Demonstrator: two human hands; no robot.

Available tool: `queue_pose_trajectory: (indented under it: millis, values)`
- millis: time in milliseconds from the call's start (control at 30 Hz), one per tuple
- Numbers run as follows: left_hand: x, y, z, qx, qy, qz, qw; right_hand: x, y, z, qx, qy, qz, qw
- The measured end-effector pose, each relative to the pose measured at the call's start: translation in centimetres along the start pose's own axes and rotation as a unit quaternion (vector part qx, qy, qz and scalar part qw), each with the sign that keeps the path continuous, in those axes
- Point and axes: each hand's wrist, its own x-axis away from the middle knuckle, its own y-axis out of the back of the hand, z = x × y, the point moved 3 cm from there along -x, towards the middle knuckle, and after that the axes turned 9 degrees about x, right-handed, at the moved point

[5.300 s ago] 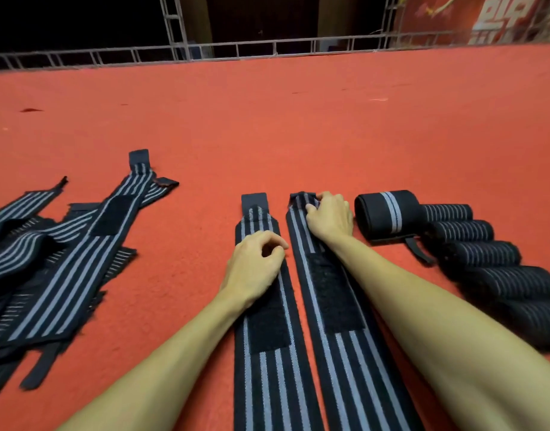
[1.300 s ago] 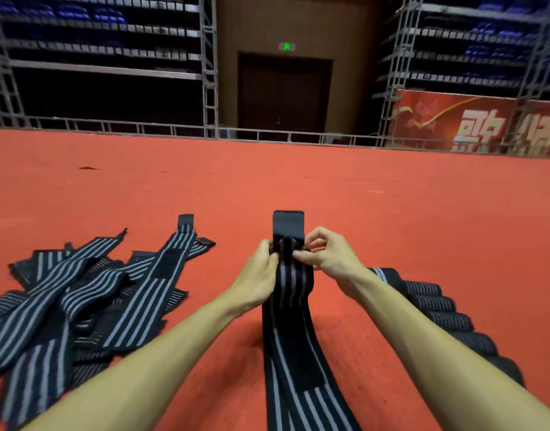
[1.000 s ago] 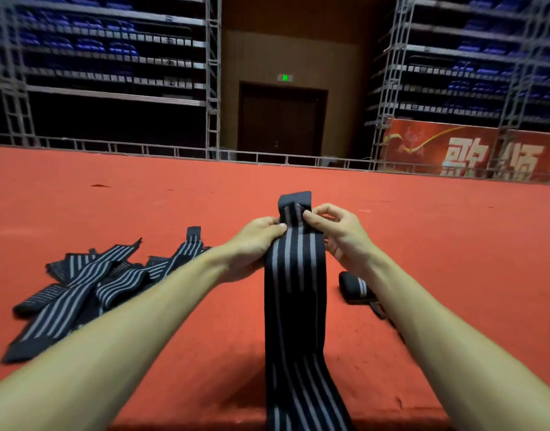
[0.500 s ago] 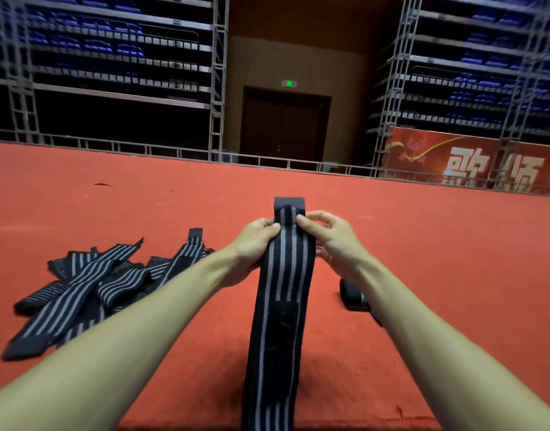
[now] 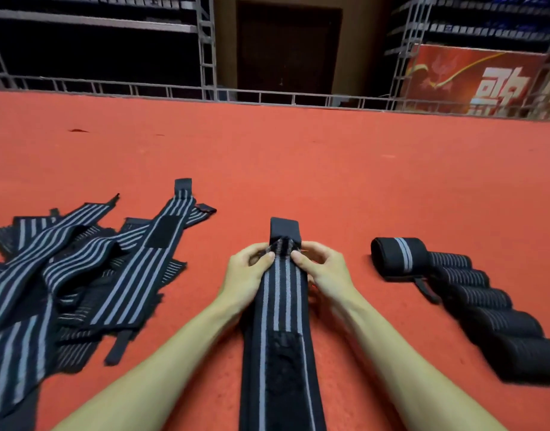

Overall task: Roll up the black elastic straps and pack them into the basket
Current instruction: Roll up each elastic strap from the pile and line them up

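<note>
centrally, striped strap [image 5: 281,306] lies lengthwise on red carpet [image 5: 298,157]; left hand [image 5: 247,275] and right hand [image 5: 325,272] pinch its far end, fingers curled. loose straps [image 5: 81,275] left, rolled straps [image 5: 472,303] right, nearest ones blurred.

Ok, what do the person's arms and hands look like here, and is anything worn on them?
The left forearm and right forearm are bare down to the lower edge of the picture, with no sleeves showing. The left hand and right hand are ungloved. No ring, watch, wristband or tape is visible on the fingers or wrists.
</note>
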Motion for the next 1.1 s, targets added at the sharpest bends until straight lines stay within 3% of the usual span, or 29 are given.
queue_pose_trajectory:
  millis: [200,433,567,733,867,967,1100]
  values:
    - [-0.4,1.1,3.4,0.084,0.039,0.000,0.996,-0.9,-0.8,-2.6,-0.047,-0.010,0.047,0.998]
    - [-0.2,1.2,2.8,0.150,0.065,0.027,0.986,-0.6,-0.8,-2.2,-0.091,-0.012,0.045,0.995]
    - [0.3,1.3,2.4,0.116,0.054,0.038,0.991,-0.2,-1.0,-2.0,-0.064,-0.013,0.039,0.997]
    - [0.4,1.3,2.2,0.199,0.080,0.092,0.972,0.0,-1.0,-2.0,-0.005,0.045,-0.008,0.999]
    - [0.1,1.4,2.8,0.152,0.063,0.087,0.983,-0.1,-1.1,-1.9,-0.001,0.059,-0.018,0.998]
    - [0.0,1.9,2.8,0.111,0.015,0.054,0.992,-0.4,-1.4,-2.2,-0.078,0.064,0.019,0.995]
    - [0.3,1.8,2.4,0.076,-0.030,0.042,0.996,-0.6,-1.7,-2.8,-0.125,0.010,0.039,0.991]
